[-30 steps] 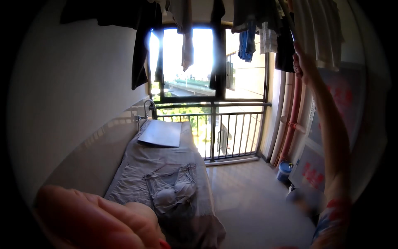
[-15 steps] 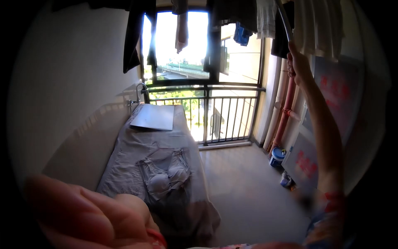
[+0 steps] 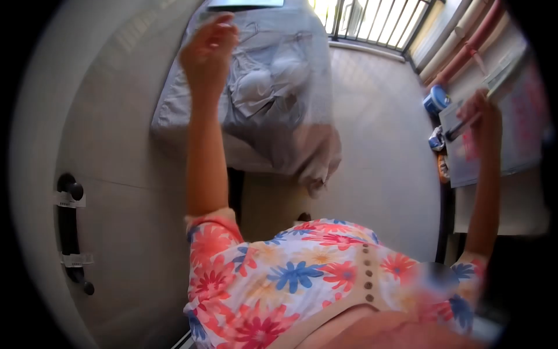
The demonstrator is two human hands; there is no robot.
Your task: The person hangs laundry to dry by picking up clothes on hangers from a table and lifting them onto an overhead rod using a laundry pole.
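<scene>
My right hand is closed around a pole on the right side; the pole's dark lower end sticks out below my fingers, and its upper part is blurred. My left hand is raised over the cloth-covered surface, its fingers loosely bent and nothing visible in them. Just right of that hand, a light grey padded camisole lies spread out, with a thin hanger hook at its top. Under it a grey cloth drapes over the edge.
A flat board shows at the far end of the cloth. Railings stand beyond. Along the right wall are a red pipe, a blue-lidded bucket and panels with red marks. A dark wall-mounted bar is at left.
The view has tipped downward. My right hand has come down with the pole from the hanging clothes. My left hand has moved from the near left to over the cloth.
</scene>
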